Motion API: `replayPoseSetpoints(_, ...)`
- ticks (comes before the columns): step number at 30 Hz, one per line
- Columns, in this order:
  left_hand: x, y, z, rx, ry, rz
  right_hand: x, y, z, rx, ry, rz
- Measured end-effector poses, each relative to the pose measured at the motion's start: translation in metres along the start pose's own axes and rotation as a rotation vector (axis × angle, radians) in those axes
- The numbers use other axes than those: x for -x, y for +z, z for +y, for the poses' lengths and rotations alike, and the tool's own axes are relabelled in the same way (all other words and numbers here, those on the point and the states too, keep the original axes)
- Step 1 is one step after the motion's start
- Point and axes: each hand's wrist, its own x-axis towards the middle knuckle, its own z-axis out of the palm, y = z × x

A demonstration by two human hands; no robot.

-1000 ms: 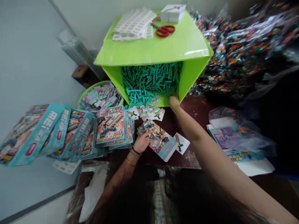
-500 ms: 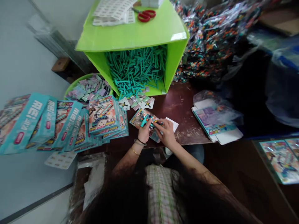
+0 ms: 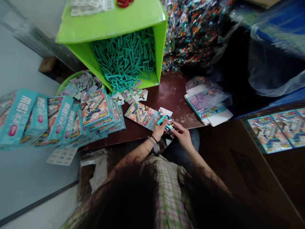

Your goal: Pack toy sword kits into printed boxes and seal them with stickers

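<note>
Here both hands meet at the table's near edge: the left hand [image 3: 158, 129] pinches a teal stick [image 3: 162, 119], the right hand [image 3: 183, 136] grips the bead packet [image 3: 172, 126]; keeping the packet steady seems wise.

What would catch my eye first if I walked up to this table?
Probably the bright green box lying on its side at the back, spilling teal plastic sticks. Left of it, teal toy packets fan out in a row, while both hands hold a small colourful bag at the table's front edge.
</note>
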Motion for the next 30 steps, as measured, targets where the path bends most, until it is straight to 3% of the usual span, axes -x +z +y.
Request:
replayPoseSetpoints(2,0.011,-0.008,0.001,-0.119,0.033,-0.113,0.000,-0.013,0.004,-0.013,0.010,0.045)
replayPoseSetpoints(4,0.023,-0.025,0.005,-0.419,0.199,-0.198,-0.001,-0.033,0.009,0.013,0.018,0.087)
replayPoseSetpoints(7,0.026,-0.059,0.014,-1.031,0.508,-0.180,-0.004,-0.060,0.018,0.064,0.047,0.091)
replayPoseSetpoints(10,0.005,-0.087,0.024,-1.353,0.627,-0.113,-0.009,-0.059,0.023,0.009,0.078,-0.048)
replayPoseSetpoints(12,-0.010,-0.099,0.033,-1.309,0.743,-0.045,-0.016,-0.039,0.022,-0.079,0.078,-0.166)
replayPoseSetpoints(15,-0.023,-0.104,0.049,-1.064,0.936,0.051,-0.032,0.001,0.018,-0.218,0.075,-0.271)
replayPoseSetpoints(18,-0.021,-0.102,0.060,-0.911,0.986,0.064,-0.047,0.025,0.011,-0.269,0.066,-0.291)
replayPoseSetpoints(21,-0.015,-0.100,0.056,-0.959,0.975,0.040,-0.055,0.027,-0.003,-0.153,-0.021,-0.284)
replayPoseSetpoints(25,-0.010,-0.095,0.033,-1.104,1.003,-0.013,-0.058,0.020,-0.031,0.085,-0.143,-0.301)
replayPoseSetpoints(30,-0.007,-0.084,0.028,-1.039,1.070,0.022,-0.076,0.006,-0.062,0.083,-0.013,-0.378)
